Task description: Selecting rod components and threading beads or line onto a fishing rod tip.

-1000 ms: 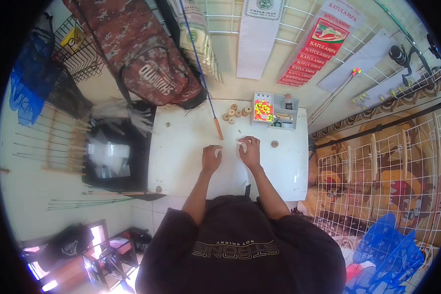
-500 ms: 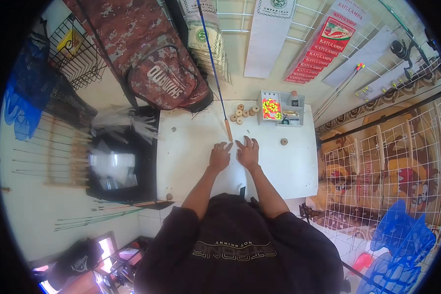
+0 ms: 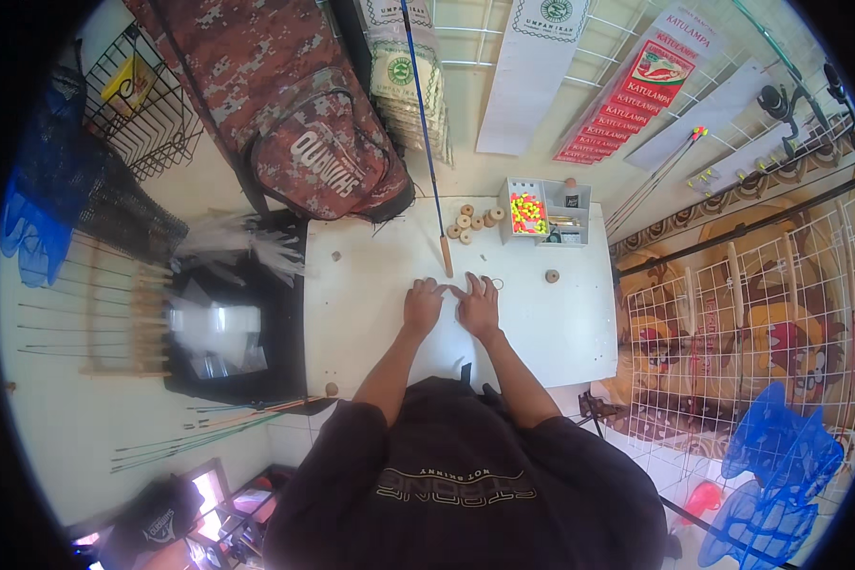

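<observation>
My left hand (image 3: 424,306) and my right hand (image 3: 477,306) are low over the white table (image 3: 380,351), their fingertips meeting in the middle. The fingers are drawn together in a pinch; whatever is between them is too small to make out. Beside my right fingertips a thin loop (image 3: 500,283) shows faintly. Just beyond the hands lies the tan handle (image 3: 446,256) of a fishing rod, its blue shaft (image 3: 423,114) rising away toward the wall. Several wooden rings (image 3: 466,222) are grouped right of the handle.
A grey compartment box (image 3: 589,209) with bright floats (image 3: 527,215) stands at the back right. One loose wooden ring (image 3: 552,275) lies nearer. A camouflage rod bag (image 3: 328,152) leans at the back left. Clear plastic packs (image 3: 220,320) rest on black material left.
My hands have come closer together, fingertips now meeting. A thin loop has appeared beside my right fingertips. The view has shifted slightly.
</observation>
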